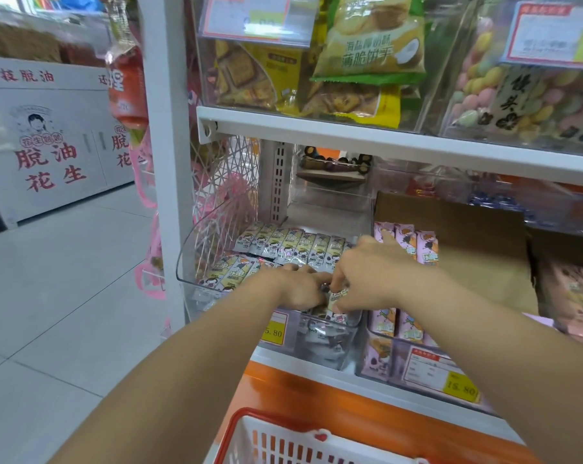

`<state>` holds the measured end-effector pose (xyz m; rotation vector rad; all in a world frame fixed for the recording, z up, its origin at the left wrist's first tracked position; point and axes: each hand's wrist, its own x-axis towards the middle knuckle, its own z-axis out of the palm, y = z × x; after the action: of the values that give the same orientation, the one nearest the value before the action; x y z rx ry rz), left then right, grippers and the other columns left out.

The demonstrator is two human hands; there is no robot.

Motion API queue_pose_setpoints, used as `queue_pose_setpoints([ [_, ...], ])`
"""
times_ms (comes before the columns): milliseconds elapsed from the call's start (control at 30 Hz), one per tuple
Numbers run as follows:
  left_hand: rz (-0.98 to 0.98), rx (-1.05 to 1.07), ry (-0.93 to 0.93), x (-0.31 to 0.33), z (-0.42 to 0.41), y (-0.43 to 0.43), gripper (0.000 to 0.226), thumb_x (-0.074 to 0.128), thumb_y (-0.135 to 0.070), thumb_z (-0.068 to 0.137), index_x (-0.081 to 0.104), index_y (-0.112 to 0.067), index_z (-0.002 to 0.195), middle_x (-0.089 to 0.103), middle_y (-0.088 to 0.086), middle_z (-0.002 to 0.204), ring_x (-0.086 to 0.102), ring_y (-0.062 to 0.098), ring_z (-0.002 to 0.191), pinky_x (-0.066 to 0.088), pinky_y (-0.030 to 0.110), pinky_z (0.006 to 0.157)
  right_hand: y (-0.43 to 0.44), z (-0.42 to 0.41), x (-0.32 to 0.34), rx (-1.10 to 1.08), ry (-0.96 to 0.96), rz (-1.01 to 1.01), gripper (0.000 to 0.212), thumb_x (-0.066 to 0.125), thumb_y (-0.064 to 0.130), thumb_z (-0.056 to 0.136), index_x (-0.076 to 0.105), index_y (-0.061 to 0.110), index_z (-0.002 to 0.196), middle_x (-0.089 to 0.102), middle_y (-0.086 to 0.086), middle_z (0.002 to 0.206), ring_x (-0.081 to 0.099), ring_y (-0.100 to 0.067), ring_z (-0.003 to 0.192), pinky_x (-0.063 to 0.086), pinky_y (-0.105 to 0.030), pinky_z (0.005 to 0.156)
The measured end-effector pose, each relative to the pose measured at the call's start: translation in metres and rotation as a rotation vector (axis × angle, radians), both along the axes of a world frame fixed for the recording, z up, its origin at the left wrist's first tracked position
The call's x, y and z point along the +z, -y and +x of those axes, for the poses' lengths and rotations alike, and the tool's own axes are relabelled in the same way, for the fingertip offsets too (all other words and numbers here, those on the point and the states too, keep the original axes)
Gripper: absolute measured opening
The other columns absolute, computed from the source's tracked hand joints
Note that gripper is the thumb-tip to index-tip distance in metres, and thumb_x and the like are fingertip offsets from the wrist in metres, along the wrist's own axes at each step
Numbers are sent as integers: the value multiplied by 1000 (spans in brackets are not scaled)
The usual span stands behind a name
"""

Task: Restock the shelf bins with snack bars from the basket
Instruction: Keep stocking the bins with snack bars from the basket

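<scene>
1. The clear bin [196,262] sits at the left end of the lower shelf, with white-yellow snack bars [297,244] lying in it in a far row and a near row.
2. The right hand [374,272] has curled fingers and pinches one held bar [337,296] at the bin's near edge.
3. The left hand [300,289] is just beside it, fingers curled down over the near row. Can't tell if it grips anything.
4. The basket [250,416] is near, below the shelf, and its contents are out of view.
5. The pink bars [414,242] are in the bin to the right.

You are reading "脱油花生" on the white cabinet [49,135], "薄脆饼干" on a biscuit packet [367,45], and "15.80" on a yellow price tag [459,386].
</scene>
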<state>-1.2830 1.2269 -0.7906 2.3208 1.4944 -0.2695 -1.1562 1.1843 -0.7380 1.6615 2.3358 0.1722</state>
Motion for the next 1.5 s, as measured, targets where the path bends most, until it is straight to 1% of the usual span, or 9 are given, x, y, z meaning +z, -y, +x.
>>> queue_pose_setpoints([
  [200, 30, 14, 11, -3, -4, 1, 46, 28, -42, 101, 19, -43, 146, 12, -3, 158, 3, 25, 145, 6, 60, 110, 6, -16, -2, -11, 391, 50, 34, 48, 39, 93, 38, 19, 66, 43, 2, 72, 46, -26, 114, -10, -62, 112],
  [433, 51, 6, 71, -2, -8, -1, 53, 33, -45, 100, 14, -42, 149, 9, -3, 159, 5, 29, 146, 7, 59, 113, 11, -37, 1, 9, 642, -108, 30, 37, 36, 99, 60, 17, 102, 60, -2, 111, 37, -32, 132, -16, -62, 110],
  [500, 61, 45, 99, 0, -15, -5, 57, 35, -46, 99, 12, -37, 150, 10, 2, 160, 11, 34, 145, 13, 56, 115, 11, -39, 6, 10, 577, -144, 30, 39, 32, 99, 58, 18, 117, 57, -4, 125, 33, -30, 136, -13, -60, 112],
  [667, 84, 144, -149, 6, -51, -4, 69, 28, -67, 92, 3, -40, 150, -1, -1, 161, -3, 34, 146, 6, 61, 113, -2, -25, 5, 7, 302, -99, 36, 50, 20, 94, 33, 17, 63, 41, 4, 67, 40, -13, 65, 3, -58, 116],
  [867, -22, 142, -185, 14, -47, 3, 93, 38, -80, 79, -7, -40, 150, -10, 1, 160, 0, 36, 146, 13, 56, 113, 1, -41, 0, -28, 415, -179, 35, 51, 28, 97, 48, 16, 129, 53, -4, 133, 40, -28, 132, 2, -54, 117],
  [1000, -12, 114, -290, 15, -41, -4, 93, 40, -77, 81, -10, -39, 149, -9, 5, 160, 16, 37, 143, 26, 51, 112, 0, -43, -5, -34, 397, -133, 14, 51, 12, 95, 47, 12, 82, 56, -7, 94, 42, -30, 129, 15, -52, 113],
  [1133, 37, 119, -308, 14, -39, -3, 91, 42, -75, 82, -3, -37, 151, 1, 7, 160, 24, 39, 140, 32, 50, 109, 5, -41, -2, -13, 347, -103, 12, 47, 11, 96, 51, 12, 85, 49, -3, 80, 49, -27, 119, 9, -52, 117],
  [1333, 251, 194, 216, 12, -48, 35, 64, 49, -52, 93, 25, -31, 148, 47, 6, 143, 55, 24, 116, 46, 38, 96, 46, -17, -9, 242, -34, 227, 22, 46, 35, 98, 63, 25, 107, 68, 2, 94, 59, -19, 102, 12, -47, 118],
  [1500, 778, 69, 551, -23, -56, 119, 33, 44, -28, 90, 65, -21, 114, 67, -3, 111, 62, 20, 101, 49, 39, 88, 99, 9, -59, 488, -446, 346, 20, 51, 30, 81, 70, 27, 79, 63, 11, 71, 59, -14, 71, 45, -27, 77],
])
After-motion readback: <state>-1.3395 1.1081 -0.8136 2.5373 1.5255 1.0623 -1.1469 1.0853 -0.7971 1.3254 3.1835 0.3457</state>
